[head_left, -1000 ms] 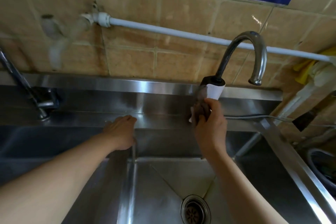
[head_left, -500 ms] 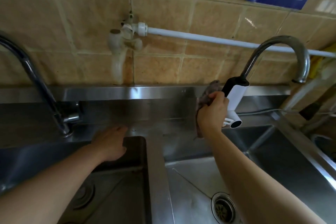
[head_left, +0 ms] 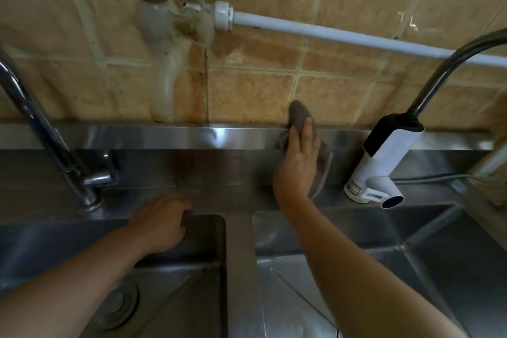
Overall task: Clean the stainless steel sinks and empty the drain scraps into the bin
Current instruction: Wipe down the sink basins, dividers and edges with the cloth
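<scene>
Two stainless steel sinks lie below me: the left sink [head_left: 197, 277] and the right sink [head_left: 370, 241], split by a steel divider [head_left: 241, 269]. My right hand [head_left: 297, 164] presses a grey-brown cloth [head_left: 299, 115] flat against the steel backsplash [head_left: 192, 136], fingers straight, left of the white faucet heater [head_left: 384, 156]. My left hand [head_left: 160, 223] rests on the back rim of the left sink, fingers curled over the edge. The left sink's drain [head_left: 118, 307] shows beneath my left forearm.
A chrome faucet [head_left: 55, 151] stands at the left rear. A dark gooseneck spout [head_left: 450, 68] rises from the white heater at the right. A white pipe [head_left: 329, 34] and an old wall tap [head_left: 167, 63] run along the tan tiles. A cable [head_left: 439, 177] trails right.
My right hand has moved left from the white heater and now presses the cloth flat on the backsplash. The view has shifted left. My left hand stays on the sink rim.
</scene>
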Demonstrator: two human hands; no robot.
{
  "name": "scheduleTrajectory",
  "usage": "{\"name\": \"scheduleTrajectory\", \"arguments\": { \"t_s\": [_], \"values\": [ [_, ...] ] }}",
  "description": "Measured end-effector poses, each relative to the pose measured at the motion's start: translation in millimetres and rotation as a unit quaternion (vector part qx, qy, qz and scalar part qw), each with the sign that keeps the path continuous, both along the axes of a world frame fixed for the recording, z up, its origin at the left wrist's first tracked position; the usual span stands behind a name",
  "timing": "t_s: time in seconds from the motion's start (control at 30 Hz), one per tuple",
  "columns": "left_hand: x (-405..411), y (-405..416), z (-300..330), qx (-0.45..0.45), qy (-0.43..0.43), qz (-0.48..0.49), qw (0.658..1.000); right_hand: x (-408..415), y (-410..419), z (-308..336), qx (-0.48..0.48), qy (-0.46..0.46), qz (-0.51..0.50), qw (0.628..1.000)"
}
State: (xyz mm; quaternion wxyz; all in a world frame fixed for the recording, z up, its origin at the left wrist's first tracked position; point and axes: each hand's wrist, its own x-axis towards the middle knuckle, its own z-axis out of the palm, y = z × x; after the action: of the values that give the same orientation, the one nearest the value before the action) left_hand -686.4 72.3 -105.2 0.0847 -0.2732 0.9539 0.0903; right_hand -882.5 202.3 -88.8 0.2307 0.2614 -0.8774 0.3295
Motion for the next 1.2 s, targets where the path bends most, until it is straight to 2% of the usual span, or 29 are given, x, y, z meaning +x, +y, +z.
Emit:
{"name": "scheduleTrajectory", "arguments": {
  "t_s": [0.07,0.17,0.23,0.3,0.37,0.43,0.53,0.57,0.67,0.73,0.8,0.87,1.0,1.13,1.2],
  "values": [
    [1,2,0,-0.013,-0.005,0.003,1.0,28,-25,-6,0.025,0.061,0.074,0.995],
    [-1,8,-1,-0.039,-0.013,0.014,0.999,58,-48,-16,0.061,0.065,0.169,0.982],
    [-4,9,0,-0.044,0.003,0.031,0.999,48,-45,-20,0.081,0.097,0.186,0.974],
    [-7,9,1,-0.047,0.016,0.04,0.998,16,-24,-25,0.109,0.141,0.15,0.973],
    [-11,9,2,-0.051,0.02,0.042,0.998,-27,7,-31,0.06,0.103,0.046,0.992],
    [-13,9,3,-0.052,0.024,0.044,0.997,-58,42,-30,0.057,0.062,-0.032,0.996],
    [-14,12,4,-0.056,0.033,0.051,0.997,-66,63,-20,0.111,0.061,-0.056,0.99],
    [-15,13,5,-0.057,0.035,0.052,0.996,-63,61,-15,0.102,0.061,-0.078,0.99],
    [-15,17,7,-0.057,0.033,0.048,0.997,-53,50,-8,-0.014,0.019,-0.119,0.993],
    [-13,18,7,-0.056,0.032,0.041,0.997,-48,42,-7,-0.104,-0.08,-0.134,0.982],
    [-11,17,5,-0.063,0.035,0.03,0.997,-31,24,-8,-0.154,-0.139,-0.123,0.97],
    [-8,15,4,-0.073,0.037,0.025,0.996,0,2,-13,-0.168,-0.124,-0.064,0.976],
    [-5,13,1,-0.071,0.027,0.023,0.997,54,-35,-31,-0.097,-0.122,0.062,0.986],
    [-4,13,0,-0.08,0.026,0.025,0.996,40,-25,-38,-0.076,-0.098,0.088,0.988],
    [-7,13,0,-0.088,0.03,0.024,0.995,6,-1,-39,-0.094,-0.125,0.004,0.988]
  ]
}}
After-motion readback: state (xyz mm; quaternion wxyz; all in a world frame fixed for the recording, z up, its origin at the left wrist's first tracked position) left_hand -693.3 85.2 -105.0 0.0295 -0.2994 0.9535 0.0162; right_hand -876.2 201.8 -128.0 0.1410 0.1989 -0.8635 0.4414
